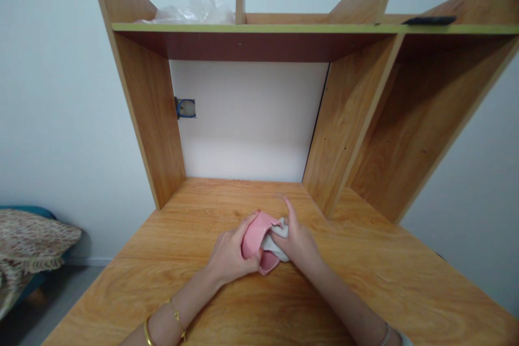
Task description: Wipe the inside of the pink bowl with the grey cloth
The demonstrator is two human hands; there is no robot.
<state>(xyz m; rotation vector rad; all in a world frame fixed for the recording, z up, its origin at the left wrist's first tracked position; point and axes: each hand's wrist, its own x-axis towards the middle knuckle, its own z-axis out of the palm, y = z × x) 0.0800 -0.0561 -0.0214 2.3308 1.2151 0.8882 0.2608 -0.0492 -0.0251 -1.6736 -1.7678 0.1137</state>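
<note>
A small pink cloth [256, 235] with a white part [274, 246] is bunched up on the wooden desk [365, 281], near its middle. My left hand [229, 257] grips the pink side from the left, fingers curled around it. My right hand [298, 243] holds the white side from the right, with the index finger stretched out over the top. Both wrists wear bracelets. The underside of the cloth is hidden by my hands.
The desk has a wooden hutch with side panels [152, 119] and a green-edged shelf [259, 27] above. Crumpled clear plastic [194, 11] and a dark flat object [428, 20] lie on the shelf. A patterned blanket [28, 243] lies at lower left.
</note>
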